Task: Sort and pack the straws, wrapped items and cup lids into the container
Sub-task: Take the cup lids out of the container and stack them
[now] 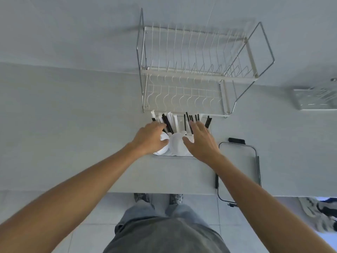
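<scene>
Just in front of the dish rack [197, 70], the container [173, 155] holds black straws [168, 124], white wrapped items [175, 121] and cup lids [177, 145]. Left hand [151, 138] and right hand [201, 141] lie spread, fingers relaxed, on the lids, gripping nothing.

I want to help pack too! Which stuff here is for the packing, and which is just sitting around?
For the packing: black straws, wrapped items, cup lids, container, left hand, right hand.

Just sitting around: dish rack, wire tray, second rack.
</scene>
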